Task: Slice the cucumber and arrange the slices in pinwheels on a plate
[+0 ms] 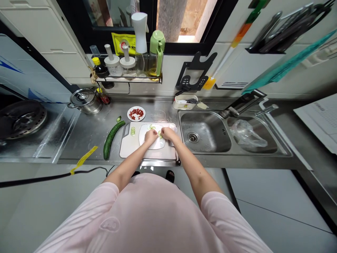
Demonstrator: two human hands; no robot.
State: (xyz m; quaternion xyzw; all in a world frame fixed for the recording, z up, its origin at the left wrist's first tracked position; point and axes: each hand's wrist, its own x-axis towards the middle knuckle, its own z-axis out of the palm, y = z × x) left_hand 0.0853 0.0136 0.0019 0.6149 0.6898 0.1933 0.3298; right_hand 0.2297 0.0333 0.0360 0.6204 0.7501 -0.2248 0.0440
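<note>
Steel counter (86, 140): runs under everything; looks shiny, so things may skid if it's wet.
Sink basin (210, 140): right of the board; anything pushed far that way could drop in.
Cutting board (129, 151): flat, near the counter's front edge; might shift if forearms lean on it.
Whole cucumber (112, 138): on steel, left of the board, unsupported; round, so a sleeve or elbow knock could roll it off the front.
Square white plate (155, 144): on the board, below both hands; could slide if a wrist presses its rim.
Round plate (136, 109): behind the board, red bits on it; a long reach might tip them.
Hands: left (151, 136) and right (167, 134) near each other over the square plate, fingers bunched; grip hidden, can't tell.
Green slices (133, 131): short row on the board's left, more on the square plate by the fingertips; thin, may tear if pinched hard.
</note>
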